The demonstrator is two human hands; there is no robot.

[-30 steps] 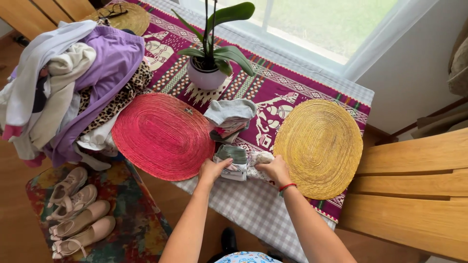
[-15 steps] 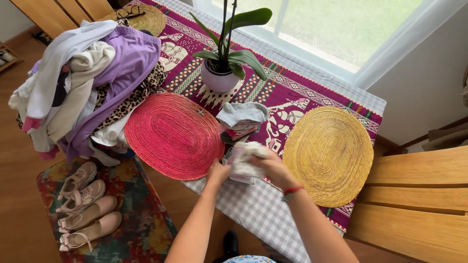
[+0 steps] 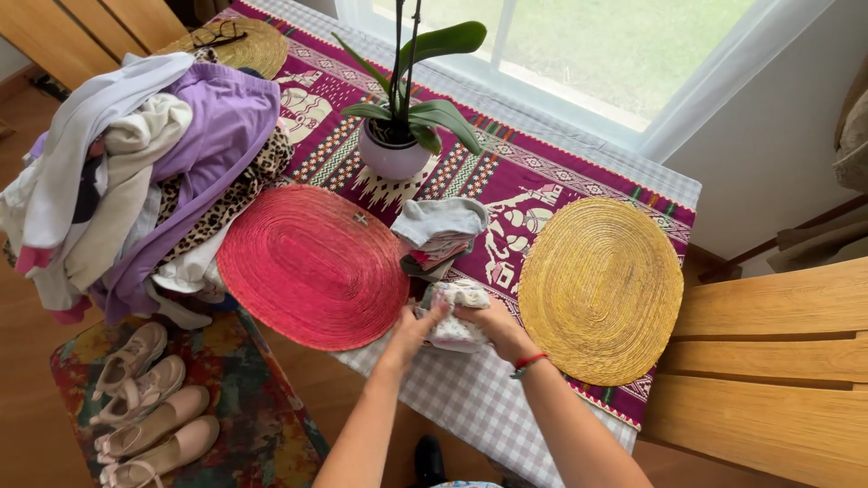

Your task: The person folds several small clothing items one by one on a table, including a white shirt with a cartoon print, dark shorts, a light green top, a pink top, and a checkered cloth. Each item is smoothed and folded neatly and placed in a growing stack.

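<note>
Both my hands press on a small folded pale patterned garment lying on the table between two woven mats. My left hand rests on its left edge with fingers laid over it. My right hand, with a red band at the wrist, grips its right side. Just behind the garment sits a short stack of folded clothes, grey on top.
A red oval mat lies to the left and a yellow oval mat to the right. A potted orchid stands behind. A heap of clothes covers the table's left end. Several shoes sit on the floor rug. A wooden bench is at right.
The small garment has been folded over from a spread piece into a compact bundle, and both hands have closed in on it. The view shifted slightly.
</note>
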